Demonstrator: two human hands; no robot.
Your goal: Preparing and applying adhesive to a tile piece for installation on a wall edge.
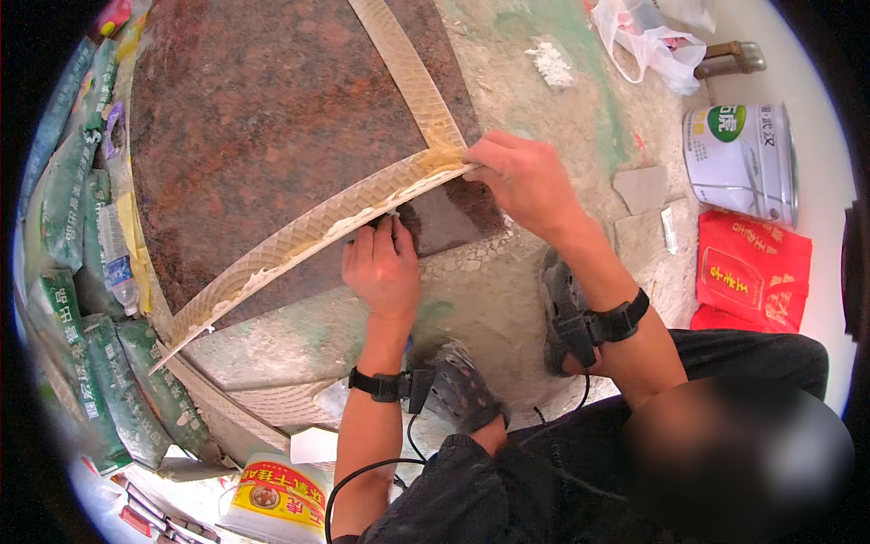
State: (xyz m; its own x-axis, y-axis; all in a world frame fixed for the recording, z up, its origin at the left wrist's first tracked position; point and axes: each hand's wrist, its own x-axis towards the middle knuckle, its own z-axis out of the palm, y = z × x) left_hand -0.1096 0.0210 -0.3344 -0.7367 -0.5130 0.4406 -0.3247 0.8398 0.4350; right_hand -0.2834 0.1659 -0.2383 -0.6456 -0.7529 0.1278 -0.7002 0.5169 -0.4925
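Note:
A long, narrow tile strip (pixel 299 218) with a ribbed, beige back lies across a brown-red speckled stone slab (pixel 254 118). White paste runs unevenly along its near edge. Its right end meets a second ribbed strip (pixel 399 59), which goes up toward the far edge, and yellowish smears cover the corner. My right hand (pixel 526 181) pinches the near strip at this corner. Against the strip's near edge, right of its middle, the curled fingers of my left hand (pixel 382 272) press together; their tips are partly hidden.
Stacked green bags (pixel 68 236) and a plastic bottle (pixel 120 263) border the slab's left. On the right stand a metal can (pixel 739 163) and a red bag (pixel 752 272). A white bucket (pixel 272 499) is at lower left. Broken tile (pixel 640 190) lies on the dusty floor.

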